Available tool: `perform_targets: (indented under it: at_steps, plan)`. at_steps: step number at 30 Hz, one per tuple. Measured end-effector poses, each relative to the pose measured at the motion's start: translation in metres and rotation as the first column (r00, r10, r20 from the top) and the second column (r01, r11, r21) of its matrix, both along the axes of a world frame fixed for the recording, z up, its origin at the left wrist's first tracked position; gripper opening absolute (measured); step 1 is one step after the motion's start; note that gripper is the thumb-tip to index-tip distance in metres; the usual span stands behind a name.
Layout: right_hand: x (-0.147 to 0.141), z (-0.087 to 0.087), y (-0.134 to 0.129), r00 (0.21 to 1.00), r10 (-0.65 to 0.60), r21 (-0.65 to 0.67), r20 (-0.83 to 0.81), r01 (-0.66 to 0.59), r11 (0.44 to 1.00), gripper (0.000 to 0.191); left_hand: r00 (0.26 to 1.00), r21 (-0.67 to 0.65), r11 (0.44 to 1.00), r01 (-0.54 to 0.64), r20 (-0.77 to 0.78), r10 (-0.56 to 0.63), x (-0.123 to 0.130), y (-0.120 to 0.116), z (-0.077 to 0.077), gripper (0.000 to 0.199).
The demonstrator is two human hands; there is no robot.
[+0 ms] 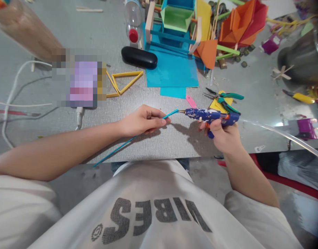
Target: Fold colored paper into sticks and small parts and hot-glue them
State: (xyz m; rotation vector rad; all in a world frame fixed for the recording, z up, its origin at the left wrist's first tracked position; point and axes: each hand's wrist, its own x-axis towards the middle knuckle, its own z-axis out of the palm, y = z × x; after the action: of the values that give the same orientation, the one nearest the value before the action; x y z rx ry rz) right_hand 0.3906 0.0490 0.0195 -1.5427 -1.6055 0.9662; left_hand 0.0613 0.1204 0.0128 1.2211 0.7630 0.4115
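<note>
Near the front of the grey table, my left hand (146, 120) pinches a thin blue strip (117, 149), whose long end slants down toward the table's front edge. The strip's short end points up and right from my fingertips. My right hand (223, 135) is closed around a blue glue gun (203, 114) speckled with white. The gun's metal nozzle points left and meets, or nearly meets, the strip's short end; contact cannot be made out exactly. A pink tag (191, 101) lies just behind the gun, and green-handled pliers (228, 95) lie behind it to the right.
Yellow triangular frames (128, 82), a phone (83, 81) with a cable and a black case (139, 57) lie beyond my left hand. Blue sheets (171, 74) and coloured paper models (242, 24) stand farther back. A metal pot (301, 55) is at the right. Another person's forearm (24, 29) reaches in upper left.
</note>
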Motion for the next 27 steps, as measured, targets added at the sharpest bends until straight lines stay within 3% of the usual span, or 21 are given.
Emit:
perform_targets:
  at_steps: [11,21,27]
  plan:
    - [-0.007,0.003,0.002,0.999,-0.020,0.026,-0.045,0.021,0.999,0.063,1.000,0.000,1.000,-0.007,0.011,0.007,0.000,-0.001,0.001,0.028]
    - [-0.002,-0.004,0.007,0.994,0.039,0.111,-0.099,-0.028,0.993,0.059,1.000,-0.003,1.000,-0.004,0.025,0.004,0.001,0.000,0.000,0.029]
    - [0.000,-0.006,0.006,0.998,0.044,0.144,-0.054,-0.036,0.989,0.056,1.000,0.002,1.000,-0.004,0.023,0.004,0.000,0.000,-0.001,0.029]
